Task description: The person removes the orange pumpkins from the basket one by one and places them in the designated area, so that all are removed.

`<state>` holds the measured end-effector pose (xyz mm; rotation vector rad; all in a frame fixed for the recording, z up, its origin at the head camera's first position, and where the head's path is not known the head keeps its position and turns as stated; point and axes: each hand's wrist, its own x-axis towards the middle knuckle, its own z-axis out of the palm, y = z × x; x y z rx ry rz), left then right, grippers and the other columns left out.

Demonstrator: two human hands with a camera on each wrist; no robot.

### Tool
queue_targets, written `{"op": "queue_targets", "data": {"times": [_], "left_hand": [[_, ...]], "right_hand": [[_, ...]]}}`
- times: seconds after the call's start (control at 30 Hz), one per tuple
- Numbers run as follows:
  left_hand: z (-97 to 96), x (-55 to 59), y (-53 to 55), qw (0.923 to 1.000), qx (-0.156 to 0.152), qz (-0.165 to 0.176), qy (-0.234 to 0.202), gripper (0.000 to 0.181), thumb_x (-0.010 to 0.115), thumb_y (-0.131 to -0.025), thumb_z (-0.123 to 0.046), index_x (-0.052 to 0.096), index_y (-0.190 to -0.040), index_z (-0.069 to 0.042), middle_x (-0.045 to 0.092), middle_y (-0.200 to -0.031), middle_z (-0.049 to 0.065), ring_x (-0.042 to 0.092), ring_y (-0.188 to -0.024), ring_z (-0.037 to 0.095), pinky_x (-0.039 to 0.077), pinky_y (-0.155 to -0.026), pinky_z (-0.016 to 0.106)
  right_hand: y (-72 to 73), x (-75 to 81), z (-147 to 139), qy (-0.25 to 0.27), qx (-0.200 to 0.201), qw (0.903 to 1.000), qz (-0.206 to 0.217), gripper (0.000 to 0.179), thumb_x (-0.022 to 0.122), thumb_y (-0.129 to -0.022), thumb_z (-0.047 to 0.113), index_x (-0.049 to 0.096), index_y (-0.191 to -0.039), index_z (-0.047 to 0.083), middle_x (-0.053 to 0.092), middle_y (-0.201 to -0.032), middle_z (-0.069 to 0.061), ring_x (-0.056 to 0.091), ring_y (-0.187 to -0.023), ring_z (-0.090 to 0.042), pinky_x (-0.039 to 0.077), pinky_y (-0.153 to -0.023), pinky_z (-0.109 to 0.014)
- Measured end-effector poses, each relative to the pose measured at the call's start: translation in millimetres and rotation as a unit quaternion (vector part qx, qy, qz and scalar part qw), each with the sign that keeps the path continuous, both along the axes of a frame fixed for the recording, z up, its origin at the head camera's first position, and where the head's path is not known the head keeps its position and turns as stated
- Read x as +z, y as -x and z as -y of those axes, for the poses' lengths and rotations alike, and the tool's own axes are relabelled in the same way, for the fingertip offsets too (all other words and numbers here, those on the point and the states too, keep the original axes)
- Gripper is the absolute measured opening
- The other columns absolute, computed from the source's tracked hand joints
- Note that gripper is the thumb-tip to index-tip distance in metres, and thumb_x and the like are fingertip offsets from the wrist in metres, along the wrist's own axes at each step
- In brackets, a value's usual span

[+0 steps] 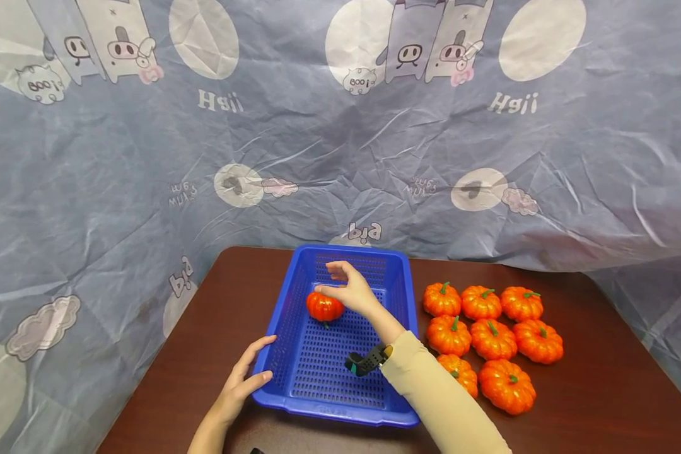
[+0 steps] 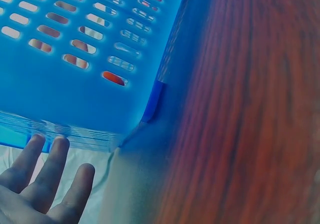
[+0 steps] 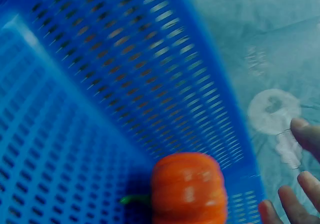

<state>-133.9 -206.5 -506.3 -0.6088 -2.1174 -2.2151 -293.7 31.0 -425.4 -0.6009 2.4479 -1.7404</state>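
A blue plastic basket [image 1: 340, 410] with slotted walls stands on the table. Inside it, toward the far left, lies a small orange-red pumpkin [image 1: 325, 307], its green stem pointing toward the near side. My right hand [image 1: 349, 291] is over the basket just above this pumpkin, fingers spread and slightly bent, holding nothing. The right wrist view shows a gap between the pumpkin [image 3: 187, 189] and the fingertips [image 3: 285, 199]. At the basket's left wall is my left hand [image 1: 241, 381], fingertips at the rim; the left wrist view shows its fingers [image 2: 55, 159] extended by the wall.
Several orange pumpkins [image 1: 492, 339] with green stems sit in rows on the brown table [image 1: 590, 403], right of the basket. My right forearm [image 1: 442, 397] passes over the basket's near right corner, close to the nearest pumpkins. A grey patterned cloth [image 1: 340, 139] hangs behind the table.
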Motion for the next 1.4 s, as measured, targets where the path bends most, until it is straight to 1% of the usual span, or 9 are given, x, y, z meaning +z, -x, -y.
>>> {"op": "queue_targets", "data": {"times": [0.13, 0.3, 0.5, 0.6, 0.83, 0.97, 1.07, 1.27, 1.4], "left_hand": [[1.5, 0.8, 0.3, 1.0, 0.002, 0.001, 0.001, 0.055, 0.047, -0.088, 0.001, 0.032, -0.141, -0.003, 0.038, -0.129, 0.033, 0.053, -0.108, 0.03, 0.051, -0.079, 0.042], [2.8, 0.8, 0.3, 0.9999, 0.011, 0.003, 0.007, 0.055, 0.047, -0.088, 0.0, 0.033, -0.141, -0.004, 0.039, -0.129, 0.032, 0.053, -0.108, 0.027, 0.051, -0.08, 0.041], [2.7, 0.7, 0.0, 0.9997, 0.019, 0.006, 0.011, 0.056, 0.048, -0.087, -0.001, 0.034, -0.141, -0.004, 0.039, -0.13, 0.032, 0.054, -0.108, 0.027, 0.051, -0.08, 0.04], [2.0, 0.8, 0.1, 0.9997, 0.02, 0.006, 0.011, 0.056, 0.048, -0.087, -0.001, 0.034, -0.141, -0.004, 0.039, -0.129, 0.032, 0.054, -0.108, 0.027, 0.051, -0.08, 0.04], [1.2, 0.3, 0.0, 0.9997, 0.021, 0.01, 0.009, 0.056, 0.048, -0.087, -0.002, 0.034, -0.141, -0.005, 0.039, -0.129, 0.032, 0.054, -0.108, 0.031, 0.052, -0.078, 0.041], [0.8, -0.1, 0.0, 0.9997, 0.02, 0.01, 0.009, 0.056, 0.048, -0.087, -0.002, 0.034, -0.141, -0.005, 0.039, -0.129, 0.032, 0.053, -0.108, 0.031, 0.052, -0.079, 0.041], [0.3, -0.1, -0.1, 0.9998, 0.018, 0.009, 0.008, 0.055, 0.048, -0.087, -0.002, 0.034, -0.141, -0.005, 0.039, -0.129, 0.032, 0.054, -0.108, 0.03, 0.051, -0.079, 0.041], [-0.6, 0.0, -0.3, 0.9999, 0.011, 0.007, 0.003, 0.055, 0.047, -0.088, 0.0, 0.033, -0.141, -0.004, 0.038, -0.129, 0.033, 0.054, -0.108, 0.028, 0.051, -0.08, 0.041], [-1.2, 0.1, -0.4, 1.0, 0.005, 0.003, -0.001, 0.055, 0.047, -0.088, 0.0, 0.032, -0.141, -0.003, 0.038, -0.129, 0.034, 0.053, -0.109, 0.029, 0.051, -0.08, 0.042]], "right_hand": [[2.7, -7.6, 5, -0.019, 0.001, 0.9998, 0.001, 0.057, 0.077, -0.077, 0.022, 0.053, -0.125, 0.004, 0.054, -0.127, -0.013, 0.047, -0.119, -0.037, 0.039, -0.098, -0.048], [5.1, -15.3, 8, -0.057, -0.01, 0.9983, 0.01, 0.058, 0.078, -0.075, 0.023, 0.054, -0.124, 0.004, 0.055, -0.126, -0.011, 0.049, -0.118, -0.033, 0.039, -0.097, -0.045], [9.3, -24.7, 10, -0.095, -0.011, 0.9954, 0.01, 0.06, 0.081, -0.072, 0.021, 0.055, -0.122, 0.002, 0.053, -0.126, -0.018, 0.049, -0.117, -0.033, 0.04, -0.096, -0.045], [10.1, -26.5, 9, -0.111, -0.014, 0.9936, 0.015, 0.063, 0.082, -0.07, 0.02, 0.054, -0.122, 0.0, 0.052, -0.125, -0.02, 0.048, -0.116, -0.035, 0.041, -0.095, -0.046], [9.6, -27.3, 8, -0.158, -0.019, 0.9865, 0.038, 0.068, 0.083, -0.067, 0.018, 0.052, -0.125, 0.002, 0.053, -0.122, -0.017, 0.05, -0.113, -0.032, 0.042, -0.093, -0.046], [8.1, -27.6, 7, -0.157, -0.02, 0.9858, 0.057, 0.068, 0.083, -0.066, 0.014, 0.051, -0.126, 0.002, 0.054, -0.123, -0.018, 0.051, -0.112, -0.033, 0.042, -0.093, -0.047], [7.6, -27.4, 6, -0.156, -0.021, 0.9859, 0.058, 0.068, 0.083, -0.066, 0.012, 0.051, -0.125, 0.002, 0.053, -0.123, -0.019, 0.051, -0.112, -0.034, 0.042, -0.093, -0.048], [6.9, -26.9, 5, -0.157, -0.024, 0.9862, 0.045, 0.068, 0.083, -0.065, 0.013, 0.052, -0.124, 0.002, 0.055, -0.121, -0.017, 0.052, -0.109, -0.033, 0.043, -0.092, -0.047], [5.6, -23.6, 4, -0.138, -0.031, 0.9895, 0.031, 0.068, 0.083, -0.064, 0.014, 0.052, -0.123, 0.001, 0.055, -0.119, -0.018, 0.053, -0.108, -0.032, 0.043, -0.091, -0.046]]}}
